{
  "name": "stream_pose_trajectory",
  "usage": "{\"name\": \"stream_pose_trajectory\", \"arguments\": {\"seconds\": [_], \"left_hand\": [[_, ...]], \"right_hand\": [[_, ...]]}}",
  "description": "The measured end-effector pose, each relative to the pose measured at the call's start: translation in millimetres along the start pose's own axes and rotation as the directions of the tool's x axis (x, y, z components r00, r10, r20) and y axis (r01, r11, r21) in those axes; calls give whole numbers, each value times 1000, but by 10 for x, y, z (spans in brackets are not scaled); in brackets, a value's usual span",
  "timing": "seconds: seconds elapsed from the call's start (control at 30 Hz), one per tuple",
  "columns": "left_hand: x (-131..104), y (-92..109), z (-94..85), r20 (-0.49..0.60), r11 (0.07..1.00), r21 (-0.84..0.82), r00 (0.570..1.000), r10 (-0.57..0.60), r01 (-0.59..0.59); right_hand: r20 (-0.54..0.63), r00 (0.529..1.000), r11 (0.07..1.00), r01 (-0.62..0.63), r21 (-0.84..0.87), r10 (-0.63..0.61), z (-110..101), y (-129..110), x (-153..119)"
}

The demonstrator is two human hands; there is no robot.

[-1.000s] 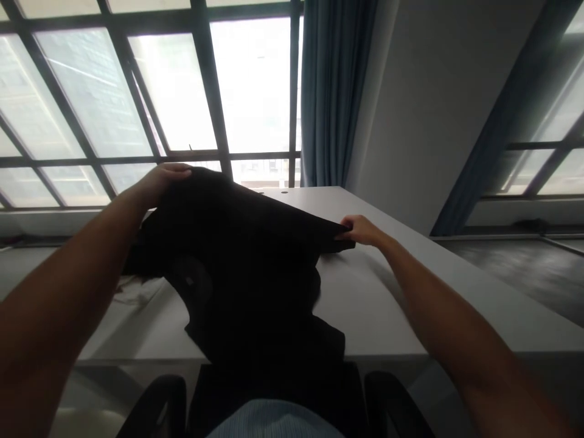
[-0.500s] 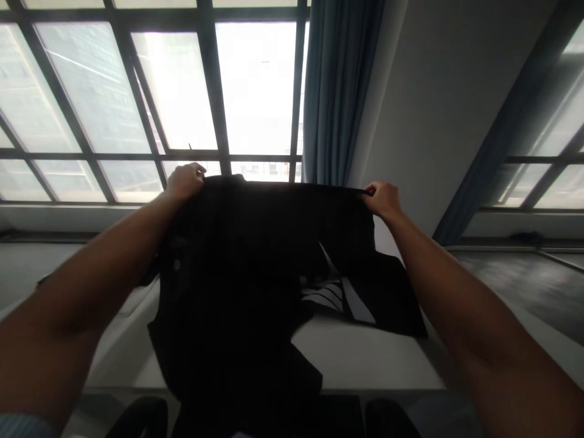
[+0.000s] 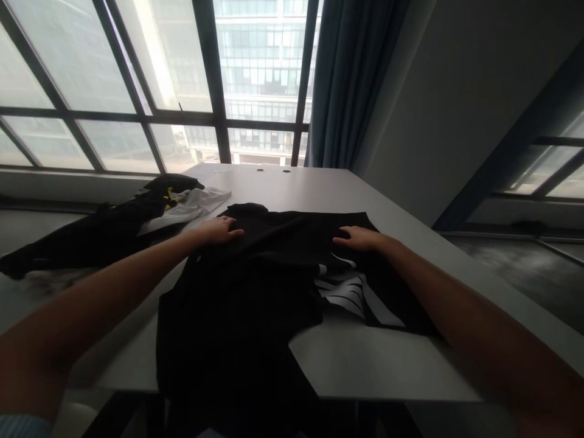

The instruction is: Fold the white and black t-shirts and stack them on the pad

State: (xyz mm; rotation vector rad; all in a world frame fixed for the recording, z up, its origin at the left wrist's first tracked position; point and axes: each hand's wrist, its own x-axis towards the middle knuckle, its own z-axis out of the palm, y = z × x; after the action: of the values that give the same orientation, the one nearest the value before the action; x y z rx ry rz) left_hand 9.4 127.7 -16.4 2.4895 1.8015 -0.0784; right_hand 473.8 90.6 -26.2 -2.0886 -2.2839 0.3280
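Observation:
A black garment (image 3: 246, 286) with white-and-black striped patches on its right part lies spread over a white table (image 3: 365, 359), its lower part hanging past the near edge. My left hand (image 3: 219, 231) rests on its upper left area, fingers apart and palm down. On its upper right area lies my right hand (image 3: 358, 238), also with fingers spread. Neither hand grips the cloth. The fabric has some folds between the hands.
A pile of dark clothes (image 3: 109, 225) and a white cloth (image 3: 196, 204) lie at the left. Behind the table are large windows (image 3: 260, 67) and a blue curtain (image 3: 353, 85). Two small round dark spots mark the table's far end.
The garment, held up by its top edge before, now lies lowered on the table. Both hands have let go and come down onto it. The view has tilted downward.

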Motion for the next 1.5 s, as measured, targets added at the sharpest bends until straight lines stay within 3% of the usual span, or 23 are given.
{"name": "stream_pose_trajectory", "arguments": {"seconds": [0.13, 0.3, 0.47, 0.57, 0.67, 0.73, 0.83, 0.93, 1.07, 1.23, 1.5], "left_hand": [[386, -265, 86, 5, 998, -57, 1000, -7, 7], [911, -406, 111, 47, 997, -74, 999, -2, 5], [1380, -448, 107, 22, 999, -33, 999, -40, 41], [1472, -450, 85, -67, 996, 27, 995, -79, 81], [1361, -413, 40, -243, 986, 152, 970, -24, 62], [1194, -364, 30, -298, 984, 179, 953, 49, 5], [867, -282, 94, -249, 993, 75, 963, 104, -87], [525, -230, 236, -161, 991, -19, 979, 126, -130], [126, -227, 384, -180, 992, -48, 978, 106, -117], [-210, -323, 402, -179, 984, -104, 976, 125, -146], [-237, -390, 379, -134, 981, -114, 981, 143, -159]], "right_hand": [[-18, 1000, 1000, -15, 0, 15, 36, 148, 206], [37, 998, 999, -41, -3, 41, -17, 351, 500], [32, 987, 987, -155, -40, 156, 16, 281, 786], [0, 981, 980, -191, -57, 192, 31, 198, 921], [27, 986, 983, -162, -89, 165, -60, 210, 1065], [92, 986, 987, -128, -102, 137, -163, 263, 1177], [175, 979, 992, -90, -92, 106, -266, 329, 1314], [149, 987, 995, -53, -88, 66, -213, 339, 1325], [23, 999, 998, -36, -60, 37, 0, 412, 1180], [-184, 982, 999, 52, 3, -51, 136, 747, 982], [-151, 988, 998, -49, -41, 43, 276, 1208, 229]]}}
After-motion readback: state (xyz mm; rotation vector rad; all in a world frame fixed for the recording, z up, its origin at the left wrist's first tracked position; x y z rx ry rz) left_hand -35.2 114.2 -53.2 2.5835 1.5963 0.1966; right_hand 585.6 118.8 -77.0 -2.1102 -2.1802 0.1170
